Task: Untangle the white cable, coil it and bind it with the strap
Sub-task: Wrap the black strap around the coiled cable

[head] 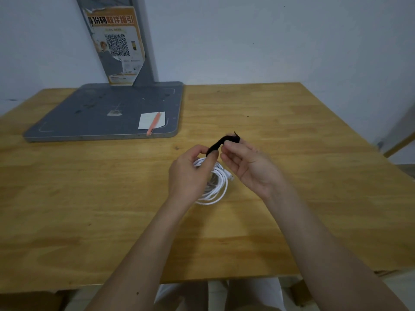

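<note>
Both hands point(190, 173) pinch strap point(221, 142)

A wooden table point(292, 131) of pale, honey-coloured planks fills most of the frame, its near edge running across the bottom. Behind it stands a plain white wall point(269, 37), lit evenly and rather dimly. On the upper left of the table lies a flat grey base point(89, 108) with rounded corners, from which a grey post point(143, 52) rises against the wall. A torn orange-and-white poster point(116, 46) with a QR code is stuck to the post. A white paper slip point(148, 121) and an orange pen point(153, 123) rest on the base's near right corner. At the right edge a wooden strip point(399, 144) shows.
</note>
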